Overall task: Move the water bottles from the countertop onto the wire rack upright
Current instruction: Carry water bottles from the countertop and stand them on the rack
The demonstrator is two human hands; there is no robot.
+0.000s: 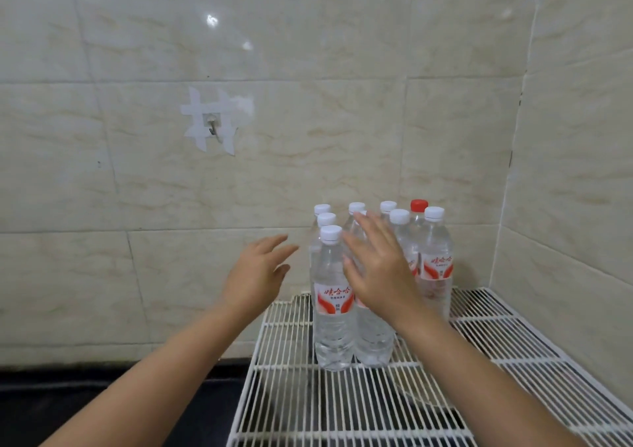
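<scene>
Fingers of your right hand are spread straight in front of the water bottles, gripping nothing; your left hand hovers relaxed and empty just beside them. All bottles in view stand upright, clustered on the wire rack near the corner. Judging by this, nudge gently: align bases on the wires, avoid toppling neighbours.

My water bottles are clear, glossy plastic with paper-like labels; the wire rack is white-coated metal; the wall tiles are glossy, marbled.
</scene>
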